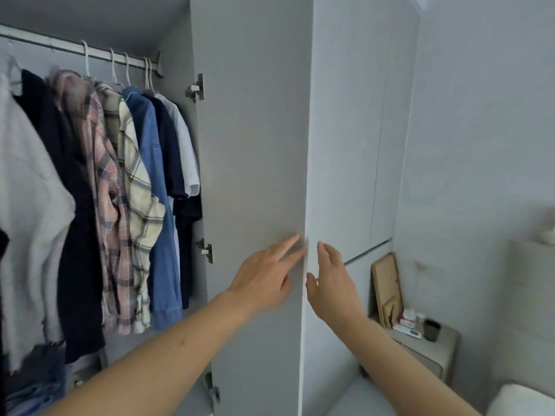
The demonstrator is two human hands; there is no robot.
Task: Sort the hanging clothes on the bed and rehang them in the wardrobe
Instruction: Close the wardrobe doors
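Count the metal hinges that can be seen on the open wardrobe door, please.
3. One hinge near the top, one at mid height, one low beside the left forearm. More may be hidden outside the view.

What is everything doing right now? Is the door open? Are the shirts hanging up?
Wardrobe door: open.
Left hand: open, fingers straight at the door's edge.
Right hand: open, just beside the door's edge.
Shirts: hanging on the rail.
Neighbouring wardrobe door: closed.

Both arms stretched forward, hands close together.
Left hand (265,273) flat, fingers straight and spread; right hand (332,283) upright, fingers relaxed, slightly bent, holding nothing.
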